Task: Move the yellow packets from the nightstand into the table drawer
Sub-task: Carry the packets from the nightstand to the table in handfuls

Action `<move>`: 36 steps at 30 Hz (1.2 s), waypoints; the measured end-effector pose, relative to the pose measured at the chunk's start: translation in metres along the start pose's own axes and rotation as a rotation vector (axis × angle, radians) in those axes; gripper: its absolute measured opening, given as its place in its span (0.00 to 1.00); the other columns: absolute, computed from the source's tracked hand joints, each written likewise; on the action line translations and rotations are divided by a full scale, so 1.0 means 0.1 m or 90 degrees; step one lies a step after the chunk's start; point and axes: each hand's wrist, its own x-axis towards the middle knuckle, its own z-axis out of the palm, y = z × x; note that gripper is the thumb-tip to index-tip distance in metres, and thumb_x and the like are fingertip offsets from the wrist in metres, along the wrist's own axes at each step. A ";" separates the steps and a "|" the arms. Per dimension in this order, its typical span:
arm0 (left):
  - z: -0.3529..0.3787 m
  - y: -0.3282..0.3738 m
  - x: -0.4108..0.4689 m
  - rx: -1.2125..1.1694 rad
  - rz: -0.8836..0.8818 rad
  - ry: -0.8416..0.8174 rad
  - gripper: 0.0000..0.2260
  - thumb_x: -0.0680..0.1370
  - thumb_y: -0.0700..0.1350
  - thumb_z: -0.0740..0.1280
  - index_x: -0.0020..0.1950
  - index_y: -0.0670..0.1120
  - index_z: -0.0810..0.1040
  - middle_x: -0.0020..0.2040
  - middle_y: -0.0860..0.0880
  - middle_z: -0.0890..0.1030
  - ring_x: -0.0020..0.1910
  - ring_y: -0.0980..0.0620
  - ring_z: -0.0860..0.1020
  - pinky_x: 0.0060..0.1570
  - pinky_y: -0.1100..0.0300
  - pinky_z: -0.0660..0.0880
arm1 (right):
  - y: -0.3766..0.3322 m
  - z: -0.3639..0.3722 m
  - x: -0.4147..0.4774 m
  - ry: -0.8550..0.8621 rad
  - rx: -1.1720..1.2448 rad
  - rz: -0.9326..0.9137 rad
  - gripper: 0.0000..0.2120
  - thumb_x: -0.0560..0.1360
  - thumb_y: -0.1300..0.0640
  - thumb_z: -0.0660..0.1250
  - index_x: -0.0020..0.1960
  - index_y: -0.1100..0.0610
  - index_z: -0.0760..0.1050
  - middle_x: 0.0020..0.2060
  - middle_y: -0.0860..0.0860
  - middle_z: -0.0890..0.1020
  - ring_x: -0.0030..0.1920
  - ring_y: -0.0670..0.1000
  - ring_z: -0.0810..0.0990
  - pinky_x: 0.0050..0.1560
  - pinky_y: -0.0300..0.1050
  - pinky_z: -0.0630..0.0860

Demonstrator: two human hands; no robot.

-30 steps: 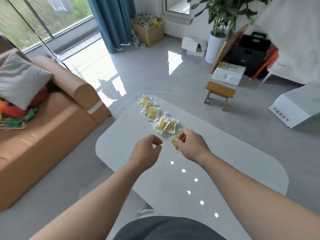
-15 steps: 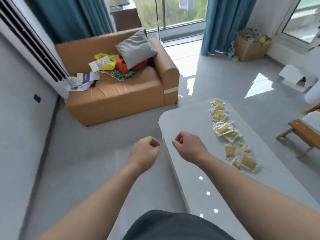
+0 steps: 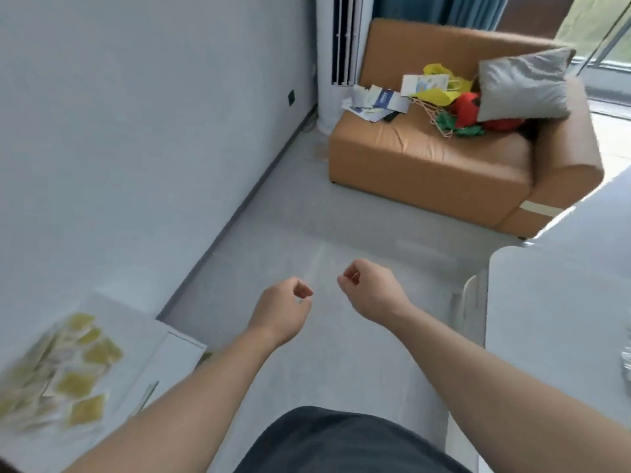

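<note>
Hovering side by side over the grey floor [image 3: 345,356], the left hand [image 3: 283,312] and the right hand [image 3: 370,291] each have their fingers curled in toward the palm, thumb close to the forefinger, and nothing shows inside either of them; neither touches any surface. The yellow packets [image 3: 76,384] lie in a loose, overlapping heap on the white nightstand [image 3: 136,322] at the lower left, smeared by motion blur so that their number cannot be told, and they sit well apart from both hands. The pale table [image 3: 553,319] fills the right edge, its rounded corner near the right forearm; its drawer is not in view. The hands sit low and forward between the two pieces of furniture, which reads as a body turned toward the nightstand with empty hands held ready for a pick-up. Because the heap is untidy and the wrappers look slick, the next reach probably calls for a pinch on one packet's edge or a scoop under several. An orange sofa [image 3: 426,172] with a grey cushion [image 3: 526,83] stands beyond, by the wall.
</note>
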 end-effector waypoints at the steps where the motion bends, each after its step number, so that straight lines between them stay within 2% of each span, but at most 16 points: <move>1: -0.16 -0.22 -0.02 -0.010 -0.023 0.018 0.02 0.79 0.45 0.68 0.49 0.52 0.79 0.48 0.57 0.80 0.48 0.54 0.78 0.49 0.61 0.72 | -0.20 0.17 0.06 -0.021 -0.011 -0.017 0.10 0.80 0.48 0.64 0.51 0.54 0.77 0.40 0.45 0.79 0.44 0.51 0.79 0.45 0.46 0.78; 5: -0.74 -0.98 -0.11 -0.042 -0.111 0.090 0.02 0.79 0.45 0.68 0.50 0.52 0.79 0.48 0.57 0.81 0.45 0.54 0.78 0.45 0.61 0.71 | -0.92 0.83 0.27 -0.102 -0.053 -0.086 0.10 0.81 0.48 0.63 0.50 0.54 0.75 0.40 0.45 0.79 0.41 0.49 0.77 0.40 0.43 0.73; 8: -1.09 -1.45 -0.20 -0.070 -0.177 0.144 0.02 0.79 0.46 0.68 0.50 0.52 0.79 0.47 0.58 0.80 0.45 0.55 0.79 0.42 0.62 0.69 | -1.37 1.26 0.39 -0.169 -0.086 -0.128 0.10 0.81 0.48 0.63 0.50 0.54 0.75 0.41 0.47 0.80 0.43 0.50 0.79 0.43 0.46 0.77; 10: -1.26 -1.71 -0.25 -0.107 -0.220 0.181 0.03 0.79 0.45 0.68 0.50 0.53 0.79 0.47 0.59 0.80 0.46 0.55 0.80 0.43 0.62 0.71 | -1.63 1.53 0.48 -0.212 -0.114 -0.154 0.09 0.81 0.48 0.63 0.50 0.53 0.75 0.41 0.47 0.80 0.43 0.51 0.80 0.44 0.47 0.79; 15: -1.59 -2.28 -0.34 -0.178 -0.334 0.258 0.04 0.79 0.44 0.68 0.51 0.52 0.80 0.50 0.58 0.80 0.49 0.53 0.80 0.50 0.59 0.74 | -2.24 2.19 0.79 -0.307 -0.190 -0.221 0.08 0.81 0.48 0.63 0.50 0.53 0.75 0.40 0.46 0.80 0.43 0.51 0.78 0.40 0.44 0.73; 20: -1.98 -2.87 -0.39 -0.188 -0.450 0.317 0.05 0.79 0.44 0.66 0.53 0.52 0.79 0.50 0.59 0.79 0.51 0.54 0.77 0.48 0.61 0.70 | -2.88 2.86 1.11 -0.412 -0.244 -0.288 0.09 0.81 0.49 0.62 0.52 0.54 0.75 0.44 0.49 0.81 0.44 0.51 0.78 0.42 0.44 0.74; 24: -2.30 -3.26 -0.46 -0.217 -0.558 0.359 0.05 0.79 0.43 0.65 0.52 0.51 0.79 0.48 0.60 0.77 0.50 0.53 0.78 0.43 0.60 0.71 | -3.37 3.31 1.29 -0.491 -0.286 -0.333 0.08 0.81 0.49 0.62 0.51 0.53 0.75 0.44 0.48 0.81 0.45 0.50 0.79 0.45 0.46 0.77; 27: -2.47 -3.51 -0.45 -0.240 -0.598 0.394 0.05 0.80 0.43 0.64 0.52 0.52 0.78 0.51 0.58 0.79 0.51 0.51 0.79 0.47 0.60 0.71 | -3.69 3.61 1.34 -0.543 -0.322 -0.372 0.08 0.81 0.50 0.62 0.51 0.54 0.75 0.47 0.49 0.81 0.47 0.52 0.79 0.45 0.45 0.74; 31: -2.55 -3.83 -0.50 -0.265 -0.627 0.390 0.06 0.80 0.43 0.65 0.55 0.50 0.78 0.52 0.56 0.79 0.51 0.54 0.77 0.48 0.61 0.69 | -3.97 3.99 1.29 -0.575 -0.357 -0.383 0.09 0.81 0.51 0.62 0.53 0.55 0.75 0.49 0.51 0.81 0.49 0.53 0.79 0.48 0.45 0.75; 36: -2.50 -4.52 -0.53 -0.305 -0.661 0.340 0.06 0.77 0.44 0.68 0.53 0.51 0.77 0.51 0.54 0.80 0.50 0.53 0.78 0.47 0.60 0.71 | -4.08 4.61 1.21 -0.584 -0.394 -0.328 0.10 0.81 0.51 0.61 0.55 0.56 0.76 0.52 0.52 0.81 0.50 0.54 0.78 0.48 0.46 0.75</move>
